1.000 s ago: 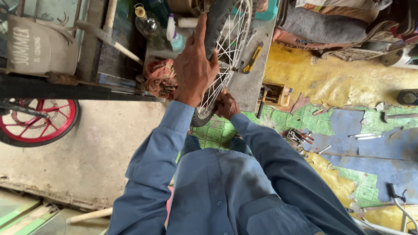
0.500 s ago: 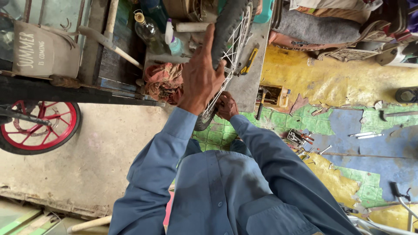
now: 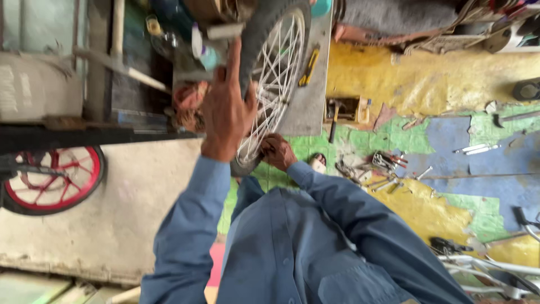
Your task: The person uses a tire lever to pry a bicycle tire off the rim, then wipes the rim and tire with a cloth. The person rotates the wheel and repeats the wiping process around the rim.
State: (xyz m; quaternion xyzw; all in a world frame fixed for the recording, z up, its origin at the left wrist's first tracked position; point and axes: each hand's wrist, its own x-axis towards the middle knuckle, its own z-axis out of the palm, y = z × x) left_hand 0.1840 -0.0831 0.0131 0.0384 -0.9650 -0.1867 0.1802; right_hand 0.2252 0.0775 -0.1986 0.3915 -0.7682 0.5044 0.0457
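A red-rimmed wheel (image 3: 53,179) leans at the far left of a cluttered repair shop floor while a person in a blue work shirt (image 3: 292,247) holds a spoked bicycle wheel (image 3: 274,79) upright in front of the chest. The left hand (image 3: 225,110) lies flat against the black tyre, fingers spread and index finger raised, a loose steadying grip rather than a closed one. The right hand (image 3: 277,151) works low at the rim near the spokes; whether its grip is closed on a tool or a spoke cannot be told. To the right, a yellow-handled tool (image 3: 309,66) rests on the grey bench (image 3: 312,110), a hammer (image 3: 334,119) lies beside a small wooden box, and loose wrenches (image 3: 382,166) are scattered on the painted floor (image 3: 450,141).

With only an open palm on the tyre, the wheel could likely roll or tip away, and fingers near the spokes could be pinched if it turns.

Compared with half a second ago, the left hand has shifted higher and further across the tyre, and the wheel sits a little more edge-on.
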